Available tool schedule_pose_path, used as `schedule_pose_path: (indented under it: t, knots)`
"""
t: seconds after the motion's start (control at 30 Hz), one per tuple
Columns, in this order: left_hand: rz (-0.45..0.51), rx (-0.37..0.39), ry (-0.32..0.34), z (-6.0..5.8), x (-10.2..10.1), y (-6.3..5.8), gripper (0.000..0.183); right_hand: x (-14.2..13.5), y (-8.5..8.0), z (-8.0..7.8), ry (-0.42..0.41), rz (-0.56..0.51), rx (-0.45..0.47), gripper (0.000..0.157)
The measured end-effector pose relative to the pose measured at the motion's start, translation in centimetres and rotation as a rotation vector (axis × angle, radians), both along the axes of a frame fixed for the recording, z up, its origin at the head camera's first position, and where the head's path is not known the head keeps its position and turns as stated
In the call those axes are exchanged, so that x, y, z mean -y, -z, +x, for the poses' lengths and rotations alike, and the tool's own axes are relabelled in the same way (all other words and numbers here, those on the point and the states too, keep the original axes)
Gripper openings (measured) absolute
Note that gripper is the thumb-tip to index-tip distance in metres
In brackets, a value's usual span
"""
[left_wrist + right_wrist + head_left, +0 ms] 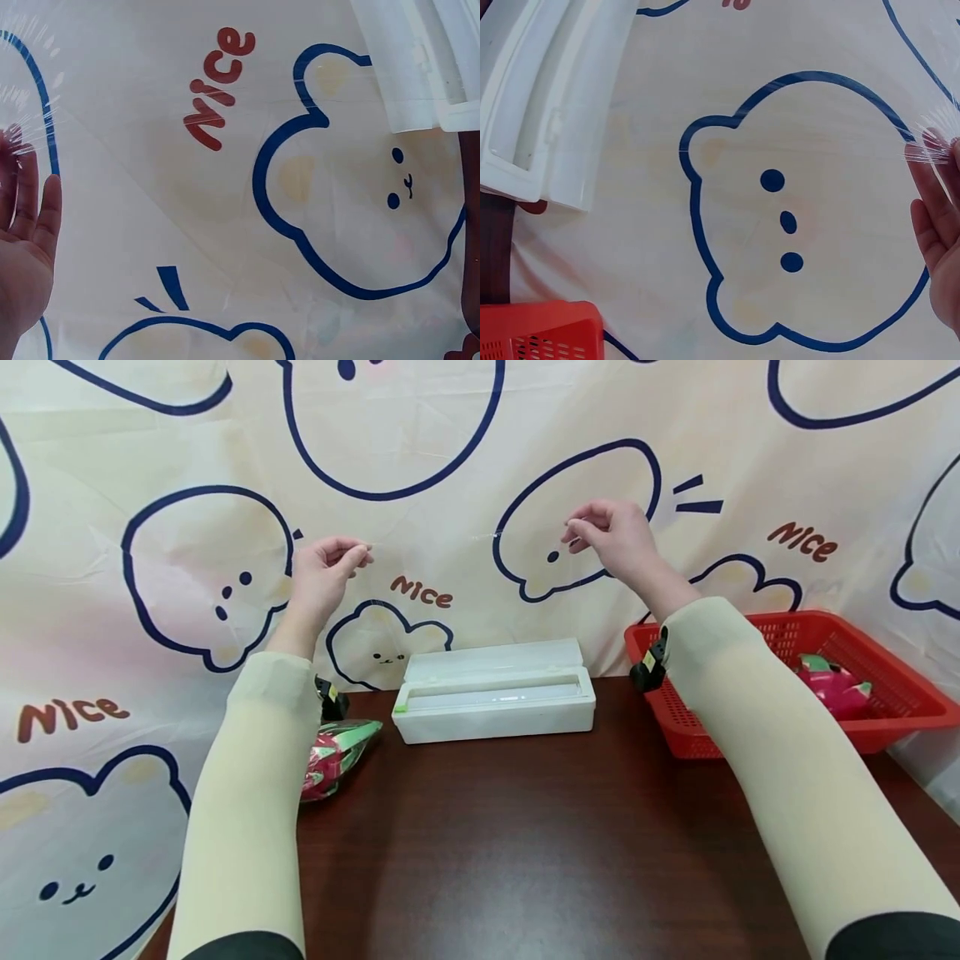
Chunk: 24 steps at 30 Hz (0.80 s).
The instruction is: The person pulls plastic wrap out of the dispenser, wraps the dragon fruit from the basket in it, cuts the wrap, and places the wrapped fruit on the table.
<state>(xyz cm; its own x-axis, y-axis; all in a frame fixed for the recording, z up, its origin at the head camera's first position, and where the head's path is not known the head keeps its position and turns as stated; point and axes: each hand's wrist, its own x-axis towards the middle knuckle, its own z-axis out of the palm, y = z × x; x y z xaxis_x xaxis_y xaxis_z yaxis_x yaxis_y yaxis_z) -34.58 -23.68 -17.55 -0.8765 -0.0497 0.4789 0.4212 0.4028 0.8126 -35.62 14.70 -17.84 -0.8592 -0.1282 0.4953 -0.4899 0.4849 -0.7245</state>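
A clear sheet of cling film (16, 96) stretches between the two raised hands, showing mainly as creases and glints. My left hand (318, 578) pinches one end of it, thumb against fingers. At the other end, my right hand (621, 542) pinches the film, which gathers into fine pleats at the fingertips in the right wrist view. Below and between the hands, at the back of the table, stands a white cling film dispenser box (495, 725) with its lid (495, 662) raised.
Partly behind the left forearm lies a red-and-green dragon fruit (341, 762) in shiny film. On the right, a red perforated basket (892, 727) holds pink dragon fruit (834, 692). A patterned cloth (450, 535) hangs behind the dark wooden table (495, 843).
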Motion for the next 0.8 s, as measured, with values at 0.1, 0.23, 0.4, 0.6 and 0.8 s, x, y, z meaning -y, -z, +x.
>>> schedule_pose_path:
  t: [0.1, 0.23, 0.4, 0.6, 0.8]
  knots:
    - [0.009, -0.010, -0.005, 0.1, 0.0, -0.3, 0.020, 0.0, -0.4, 0.2, 0.010, -0.004, 0.006, 0.029]
    - [0.036, -0.030, -0.010, 0.0, 0.1, -0.6, 0.018, 0.1, -1.0, 0.4, 0.009, -0.017, -0.004, 0.029]
    - [0.086, -0.070, 0.011, 0.1, 0.1, -1.1, 0.014, 0.3, -1.7, 0.7, 0.006, -0.034, -0.023, 0.028]
    - [0.124, -0.103, 0.025, 0.4, -0.1, -1.7, 0.013, 0.2, -2.4, 0.8, -0.001, -0.063, -0.022, 0.026]
    - [0.119, -0.122, 0.016, 0.8, -0.3, -2.4, 0.017, 0.0, -2.9, 0.9, -0.008, -0.079, -0.051, 0.024]
